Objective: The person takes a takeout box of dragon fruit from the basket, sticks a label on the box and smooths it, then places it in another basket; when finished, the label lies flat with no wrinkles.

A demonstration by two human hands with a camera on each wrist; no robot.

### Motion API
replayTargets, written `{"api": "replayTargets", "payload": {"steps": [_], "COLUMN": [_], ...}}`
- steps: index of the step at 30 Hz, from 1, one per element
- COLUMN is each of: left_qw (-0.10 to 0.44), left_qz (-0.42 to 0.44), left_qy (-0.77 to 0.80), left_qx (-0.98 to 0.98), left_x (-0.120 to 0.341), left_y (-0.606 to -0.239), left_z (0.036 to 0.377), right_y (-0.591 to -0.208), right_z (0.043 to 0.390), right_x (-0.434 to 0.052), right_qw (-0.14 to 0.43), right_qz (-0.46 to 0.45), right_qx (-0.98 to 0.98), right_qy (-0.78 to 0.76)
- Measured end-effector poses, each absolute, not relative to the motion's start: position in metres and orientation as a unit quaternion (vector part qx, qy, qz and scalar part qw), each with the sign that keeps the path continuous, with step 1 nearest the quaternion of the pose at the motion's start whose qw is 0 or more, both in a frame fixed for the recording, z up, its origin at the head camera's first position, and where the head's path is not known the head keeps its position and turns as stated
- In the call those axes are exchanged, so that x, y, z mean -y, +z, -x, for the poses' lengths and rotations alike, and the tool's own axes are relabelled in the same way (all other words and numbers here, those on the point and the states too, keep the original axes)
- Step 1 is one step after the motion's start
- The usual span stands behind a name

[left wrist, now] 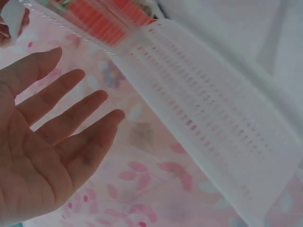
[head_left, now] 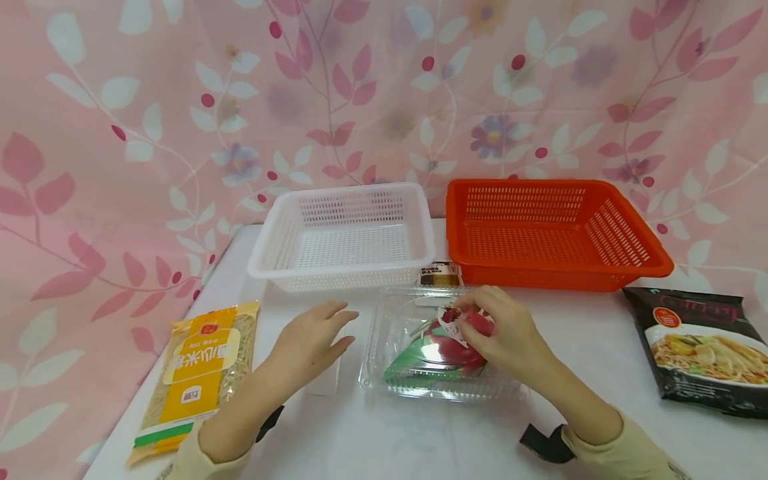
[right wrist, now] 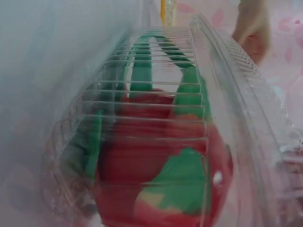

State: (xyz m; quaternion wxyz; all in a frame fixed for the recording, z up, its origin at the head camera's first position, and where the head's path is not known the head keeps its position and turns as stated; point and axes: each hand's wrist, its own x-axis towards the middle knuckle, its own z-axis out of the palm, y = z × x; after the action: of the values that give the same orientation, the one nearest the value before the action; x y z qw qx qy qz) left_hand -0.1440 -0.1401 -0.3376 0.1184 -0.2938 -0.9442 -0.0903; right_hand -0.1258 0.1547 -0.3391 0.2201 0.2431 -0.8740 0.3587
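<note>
A clear plastic clamshell box (head_left: 375,353) rests on the white table with a red and green toy dragon fruit (head_left: 441,350) inside. Its ribbed side fills much of the right wrist view, the dragon fruit (right wrist: 147,146) showing through. Over the box's right part, my right hand (head_left: 507,327) pinches a small white piece with dark red marks (head_left: 451,321), like a paper label. The same white piece (left wrist: 14,16) shows at the left wrist view's corner. Left of the box hovers my left hand (head_left: 312,343), fingers spread and holding nothing.
Behind the box stand a white basket (head_left: 342,277) and a red basket (head_left: 540,275), with a small brown and white packet (head_left: 440,275) at their fronts. A yellow bag of dry food (head_left: 198,373) lies left, a black noodle pack (head_left: 705,347) right. A white strip (head_left: 326,381) lies near my left hand.
</note>
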Motion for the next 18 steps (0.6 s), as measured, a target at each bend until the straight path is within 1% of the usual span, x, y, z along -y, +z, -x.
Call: {"api": "replayTargets", "payload": {"steps": [3,5,9,14,18], "left_qw": [0.190,0.226,0.271,0.326,0.356], "left_qz": [0.340,0.370,0.423,0.494,0.512], "left_qy": [-0.107,-0.121,-0.142,-0.127,-0.104], "left_qx": [0.915,0.893,0.853,0.796,0.775], "left_x": [0.128,0.118,0.096,0.062,0.043], "left_y": [-0.328,-0.323,-0.318,-0.319,-0.320], "left_z": [0.138,0.134,0.130,0.127,0.125], "right_y": [-0.338,-0.337,-0.336,-0.335,-0.334], "right_z": [0.125,0.125,0.127,0.129,0.130], "right_x": [-0.154,-0.153,-0.151,-0.149,-0.148], "right_qw": [0.207,0.202,0.197,0.192,0.195], "right_qz": [-0.237,-0.236,-0.241,-0.240,-0.239], "right_qx": [0.877,0.876,0.876,0.884,0.888], "right_qy": [0.364,0.368,0.368,0.353,0.341]}}
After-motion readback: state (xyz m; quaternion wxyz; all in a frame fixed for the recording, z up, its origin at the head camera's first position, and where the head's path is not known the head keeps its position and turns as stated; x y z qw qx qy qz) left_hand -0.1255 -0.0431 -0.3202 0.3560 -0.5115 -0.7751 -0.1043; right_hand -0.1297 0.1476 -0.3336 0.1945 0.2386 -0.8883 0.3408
